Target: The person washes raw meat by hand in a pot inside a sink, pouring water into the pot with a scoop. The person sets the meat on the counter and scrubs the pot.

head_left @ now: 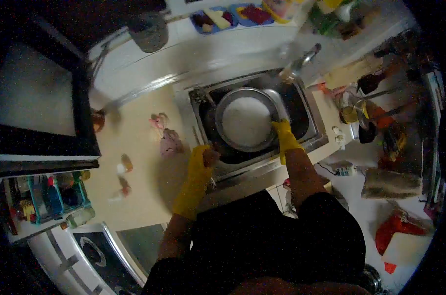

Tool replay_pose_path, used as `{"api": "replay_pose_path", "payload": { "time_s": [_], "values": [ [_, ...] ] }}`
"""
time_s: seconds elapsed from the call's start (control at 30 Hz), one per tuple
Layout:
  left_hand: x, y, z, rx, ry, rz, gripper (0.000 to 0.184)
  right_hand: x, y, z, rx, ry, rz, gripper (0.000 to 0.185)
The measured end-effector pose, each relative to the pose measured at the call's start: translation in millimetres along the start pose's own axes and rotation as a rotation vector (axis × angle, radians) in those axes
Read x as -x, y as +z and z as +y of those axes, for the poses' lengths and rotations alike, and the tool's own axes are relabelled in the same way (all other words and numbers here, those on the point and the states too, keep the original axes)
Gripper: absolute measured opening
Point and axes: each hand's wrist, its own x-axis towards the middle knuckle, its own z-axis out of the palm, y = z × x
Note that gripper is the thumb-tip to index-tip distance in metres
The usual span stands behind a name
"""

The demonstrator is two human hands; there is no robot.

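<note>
A round metal basin (222, 127) stands in the sink (305, 110), with whitish, cloudy contents. My right hand (284, 133), in a yellow glove, is at the basin's right rim, its fingers closed on the edge. My left hand (199, 164), also in a yellow glove, is over the sink's front left corner, apart from the basin. Its fingers look bent beside a small brownish thing (211, 157), too blurred to name. The faucet (294, 69) rises behind the sink at the right.
Blue trays (213, 20) and a dark pot (149, 33) line the back ledge. A pink cloth-like item (171, 143) lies left of the sink. Utensils (365, 110) crowd the right side. A red item (397, 228) is at the lower right, a glass-fronted cabinet (33, 91) at the left.
</note>
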Motion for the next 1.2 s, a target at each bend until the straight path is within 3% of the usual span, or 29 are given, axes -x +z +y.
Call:
{"api": "replay_pose_path", "payload": {
  "time_s": [0.03,0.07,0.13,0.17,0.2,0.23,0.27,0.33,0.4,0.5,0.57,0.67,0.73,0.83,0.9,1.03,1.13,1.2],
  "values": [
    [15.4,-2.8,-17.0,-0.003,0.003,0.008,0.033,22.6,-6.2,-33.4,0.010,0.101,-0.023,0.067],
    [37.2,-2.7,-39.3,0.450,-0.303,0.092,0.036,49.9,-14.5,-74.7,0.022,0.202,-0.048,0.064],
    [48.6,-7.4,-45.0,0.917,-0.605,0.173,0.040,38.5,-8.9,-69.1,0.073,0.115,0.013,0.054],
    [43.1,-13.5,-35.3,0.491,-0.416,0.102,0.044,35.1,-10.0,-76.8,0.079,0.113,0.022,0.054],
    [35.9,-17.9,-25.1,0.067,-0.215,0.033,0.047,29.5,-7.8,-87.4,0.087,-0.043,0.077,0.047],
    [29.9,-18.0,-14.3,0.074,-0.202,0.032,0.047,26.8,-5.6,-98.1,0.092,-0.197,0.132,0.040],
    [26.9,-17.7,-2.9,0.231,-0.347,0.054,0.048,35.8,-10.0,-117.0,0.090,-0.197,0.144,0.040],
    [20.2,-22.9,7.6,0.392,-0.487,0.066,0.048,72.6,-36.2,-180.0,0.293,-0.455,0.152,0.037],
    [14.9,-33.0,9.2,-0.185,-0.141,-0.010,0.045,83.8,-47.7,-205.9,0.469,-0.484,0.185,0.036],
    [13.7,-28.5,13.2,-0.306,-0.102,0.029,0.046,84.9,-60.8,-225.8,0.744,-0.538,0.161,0.031],
    [15.9,-28.7,15.5,-0.289,-0.156,0.015,0.045,91.2,-66.5,-240.4,0.876,-0.574,0.073,0.018],
    [4.2,-36.9,36.1,-0.215,-0.161,0.014,0.044,97.6,-60.2,-253.9,1.030,-0.545,0.029,0.019],
    [1.1,-39.3,45.1,-0.162,-0.116,0.032,0.043,90.2,-53.6,-250.2,1.000,-0.592,0.044,0.019],
    [7.1,-32.1,34.5,-0.070,-0.251,0.039,0.042,90.2,-60.2,-250.0,0.944,-0.636,0.049,0.019],
    [10.8,-27.0,14.8,-0.270,0.036,0.091,0.039,88.3,-59.3,-249.6,0.918,-0.640,0.040,0.020],
    [10.0,-23.1,20.9,-0.184,-0.103,0.154,0.027,75.0,-40.2,-239.1,1.018,-0.679,0.009,0.022],
    [0.1,-24.6,22.3,-0.284,0.211,0.107,0.016,78.2,-48.8,-240.3,0.967,-0.742,-0.038,0.022],
    [-1.6,-19.2,26.9,-0.171,-0.151,0.045,0.016,78.6,-63.5,-241.3,0.884,-0.799,0.007,0.023]
  ]
}}
